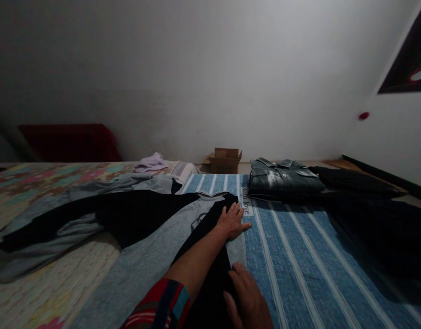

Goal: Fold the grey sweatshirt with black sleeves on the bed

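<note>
A long-sleeved top point(159, 246) with a grey body and black sleeves lies spread on the bedding. One sleeve stretches out to the left; the other is folded over the front and runs down toward me. My left hand point(231, 221) rests flat, fingers spread, on the black fabric near the shoulder by the neckline. Closer to me, my right hand point(249, 297) is at the right edge of the folded sleeve, its thumb apart from its slightly bent fingers. Its lower part is dim and cut off by the frame.
Blue striped cloth point(275, 256) lies under the top. At right are a folded dark denim jacket point(286, 176) and dark folded clothes point(378, 228). Grey clothing point(56, 256) and a lilac cloth point(151, 162) lie left. A cardboard box point(225, 161) stands by the wall.
</note>
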The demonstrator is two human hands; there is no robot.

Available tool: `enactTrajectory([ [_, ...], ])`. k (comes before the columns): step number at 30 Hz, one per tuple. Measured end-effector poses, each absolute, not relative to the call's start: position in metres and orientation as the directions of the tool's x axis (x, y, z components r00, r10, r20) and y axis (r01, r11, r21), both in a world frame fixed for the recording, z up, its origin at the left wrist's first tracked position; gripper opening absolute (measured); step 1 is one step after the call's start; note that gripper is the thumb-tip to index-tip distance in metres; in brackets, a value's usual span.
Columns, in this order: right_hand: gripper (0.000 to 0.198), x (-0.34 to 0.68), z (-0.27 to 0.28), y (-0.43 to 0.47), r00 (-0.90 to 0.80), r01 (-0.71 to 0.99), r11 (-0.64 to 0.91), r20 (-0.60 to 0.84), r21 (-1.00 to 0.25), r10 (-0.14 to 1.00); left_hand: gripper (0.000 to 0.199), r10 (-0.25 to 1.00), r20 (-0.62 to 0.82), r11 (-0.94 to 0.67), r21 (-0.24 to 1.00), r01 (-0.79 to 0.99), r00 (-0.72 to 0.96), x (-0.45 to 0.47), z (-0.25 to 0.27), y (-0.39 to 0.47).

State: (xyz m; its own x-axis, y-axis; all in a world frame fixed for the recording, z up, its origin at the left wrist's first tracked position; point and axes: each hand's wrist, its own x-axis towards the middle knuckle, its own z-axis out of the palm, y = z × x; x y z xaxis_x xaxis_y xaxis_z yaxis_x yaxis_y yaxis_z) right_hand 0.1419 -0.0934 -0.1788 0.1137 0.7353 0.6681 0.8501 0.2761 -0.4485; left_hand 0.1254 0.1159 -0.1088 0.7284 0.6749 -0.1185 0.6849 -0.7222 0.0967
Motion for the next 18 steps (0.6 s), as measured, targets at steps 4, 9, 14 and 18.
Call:
enactTrajectory([
  [4,0.033,0.14,-0.178,-0.091,0.142,0.835,0.276,0.672,-0.475,0.727,0.072,0.675,-0.075,-0.734,0.037,0.678,0.734,0.127,-0.104,0.106],
  [9,0.035,0.136,-0.176,-0.092,0.145,0.831,0.296,0.696,-0.471,0.703,0.082,0.704,-0.175,-0.686,0.086,0.723,0.689,0.126,-0.102,0.086],
  [14,0.037,0.136,-0.179,-0.09,0.156,0.825,0.298,0.7,-0.48,0.697,0.091,0.714,-0.21,-0.664,0.101,0.741,0.668,0.124,-0.104,0.077],
  [18,0.036,0.136,-0.179,-0.089,0.145,0.821,0.307,0.696,-0.482,0.704,0.093,0.709,-0.216,-0.669,0.094,0.737,0.672,0.124,-0.106,0.078],
])
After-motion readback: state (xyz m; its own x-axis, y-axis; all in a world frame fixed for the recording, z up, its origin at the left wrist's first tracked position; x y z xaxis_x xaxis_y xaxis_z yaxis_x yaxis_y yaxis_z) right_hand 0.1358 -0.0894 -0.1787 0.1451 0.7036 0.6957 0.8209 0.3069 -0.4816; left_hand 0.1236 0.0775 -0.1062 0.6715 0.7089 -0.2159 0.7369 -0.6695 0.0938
